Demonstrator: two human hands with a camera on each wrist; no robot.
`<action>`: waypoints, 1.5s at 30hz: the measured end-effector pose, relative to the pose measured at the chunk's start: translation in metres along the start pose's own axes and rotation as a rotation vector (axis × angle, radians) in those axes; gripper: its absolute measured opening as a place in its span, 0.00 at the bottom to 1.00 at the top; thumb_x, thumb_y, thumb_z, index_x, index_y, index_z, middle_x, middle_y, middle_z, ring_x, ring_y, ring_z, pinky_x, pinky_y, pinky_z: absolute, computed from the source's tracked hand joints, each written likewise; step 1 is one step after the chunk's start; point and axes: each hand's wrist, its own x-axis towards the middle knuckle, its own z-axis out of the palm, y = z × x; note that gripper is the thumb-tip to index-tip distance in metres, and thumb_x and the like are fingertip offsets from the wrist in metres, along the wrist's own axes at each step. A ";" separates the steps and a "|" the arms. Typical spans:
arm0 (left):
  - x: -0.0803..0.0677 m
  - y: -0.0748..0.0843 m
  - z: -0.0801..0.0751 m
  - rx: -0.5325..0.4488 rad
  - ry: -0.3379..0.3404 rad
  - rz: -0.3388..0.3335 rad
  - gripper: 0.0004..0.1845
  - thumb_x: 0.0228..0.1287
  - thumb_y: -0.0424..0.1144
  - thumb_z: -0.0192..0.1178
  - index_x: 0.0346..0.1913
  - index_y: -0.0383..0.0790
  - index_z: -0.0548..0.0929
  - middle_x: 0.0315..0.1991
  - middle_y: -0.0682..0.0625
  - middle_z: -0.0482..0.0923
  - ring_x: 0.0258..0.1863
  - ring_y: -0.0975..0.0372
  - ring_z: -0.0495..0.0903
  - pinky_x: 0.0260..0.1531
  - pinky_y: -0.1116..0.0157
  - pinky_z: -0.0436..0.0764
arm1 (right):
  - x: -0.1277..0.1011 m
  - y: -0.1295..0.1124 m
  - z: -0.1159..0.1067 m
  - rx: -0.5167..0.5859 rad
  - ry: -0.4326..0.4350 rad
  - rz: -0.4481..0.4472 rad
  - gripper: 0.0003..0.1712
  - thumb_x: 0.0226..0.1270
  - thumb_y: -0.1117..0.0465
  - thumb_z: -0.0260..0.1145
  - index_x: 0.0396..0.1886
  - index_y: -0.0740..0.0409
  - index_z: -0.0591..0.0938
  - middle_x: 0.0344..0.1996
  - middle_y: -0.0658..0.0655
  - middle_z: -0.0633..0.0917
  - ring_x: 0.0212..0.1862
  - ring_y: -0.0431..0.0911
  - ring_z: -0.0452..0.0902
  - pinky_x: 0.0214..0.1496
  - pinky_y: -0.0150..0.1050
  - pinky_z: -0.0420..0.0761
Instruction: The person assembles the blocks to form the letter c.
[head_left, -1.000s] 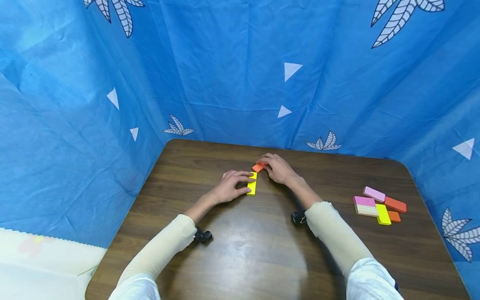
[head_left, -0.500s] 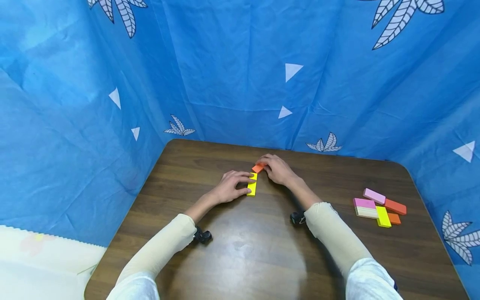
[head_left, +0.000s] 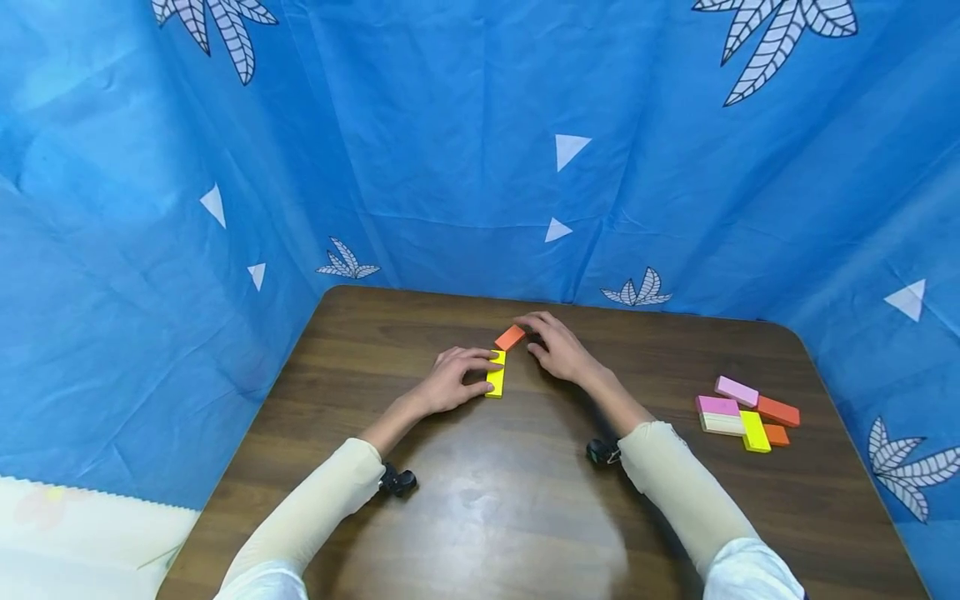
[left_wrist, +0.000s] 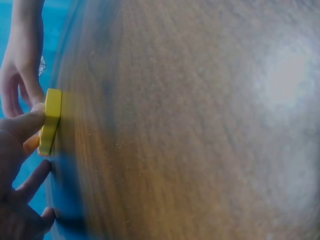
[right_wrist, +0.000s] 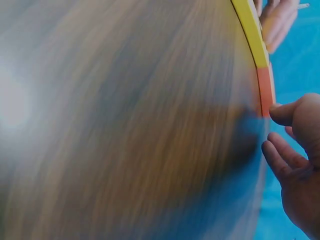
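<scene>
While against left hand (head_left: 450, 381), yellow block (head_left: 497, 377).

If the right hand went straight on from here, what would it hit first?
Probably the orange block, which lies just ahead of the right hand; the head view leaves the depth between them unclear.

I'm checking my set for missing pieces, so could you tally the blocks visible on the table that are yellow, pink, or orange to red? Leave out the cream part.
Yellow blocks: 2
Pink blocks: 2
Orange to red blocks: 3
Total in view: 7
</scene>
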 end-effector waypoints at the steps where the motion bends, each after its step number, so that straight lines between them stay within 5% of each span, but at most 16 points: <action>1: 0.000 0.000 0.000 -0.002 0.003 0.006 0.22 0.74 0.47 0.70 0.68 0.52 0.87 0.75 0.51 0.79 0.76 0.48 0.74 0.83 0.32 0.56 | -0.005 0.002 -0.004 0.003 0.005 0.010 0.30 0.80 0.66 0.66 0.78 0.56 0.75 0.73 0.61 0.77 0.72 0.59 0.76 0.75 0.62 0.78; 14: 0.002 0.002 -0.001 -0.039 0.027 0.020 0.21 0.74 0.44 0.71 0.67 0.51 0.87 0.75 0.49 0.78 0.76 0.47 0.74 0.84 0.32 0.53 | -0.084 0.030 -0.065 -0.047 0.064 0.057 0.31 0.82 0.68 0.61 0.81 0.62 0.69 0.74 0.68 0.76 0.75 0.66 0.71 0.76 0.69 0.71; 22: 0.001 0.003 0.005 -0.058 0.040 0.043 0.21 0.74 0.45 0.70 0.67 0.50 0.87 0.75 0.48 0.79 0.74 0.46 0.75 0.84 0.31 0.53 | -0.156 0.048 -0.102 -0.087 0.089 0.171 0.24 0.82 0.62 0.64 0.73 0.62 0.78 0.67 0.69 0.82 0.69 0.68 0.74 0.68 0.72 0.75; 31: -0.006 0.003 0.003 -0.036 0.030 0.047 0.21 0.74 0.45 0.70 0.68 0.50 0.87 0.75 0.48 0.78 0.75 0.44 0.74 0.82 0.30 0.54 | -0.225 0.067 -0.134 -0.201 0.122 0.245 0.10 0.76 0.63 0.71 0.53 0.59 0.89 0.43 0.58 0.89 0.41 0.51 0.80 0.41 0.43 0.77; 39: -0.010 0.009 -0.004 0.032 -0.008 0.030 0.22 0.76 0.46 0.68 0.69 0.49 0.85 0.76 0.49 0.77 0.76 0.46 0.73 0.83 0.32 0.57 | -0.257 0.080 -0.139 -0.238 0.134 0.277 0.14 0.67 0.67 0.77 0.51 0.62 0.90 0.45 0.64 0.90 0.44 0.54 0.81 0.41 0.40 0.81; 45: -0.009 0.011 -0.003 0.040 -0.007 0.034 0.22 0.75 0.46 0.69 0.69 0.51 0.85 0.76 0.49 0.77 0.76 0.47 0.74 0.82 0.34 0.59 | -0.270 0.085 -0.137 -0.251 0.125 0.312 0.16 0.67 0.66 0.77 0.53 0.62 0.90 0.45 0.63 0.89 0.42 0.52 0.78 0.39 0.39 0.74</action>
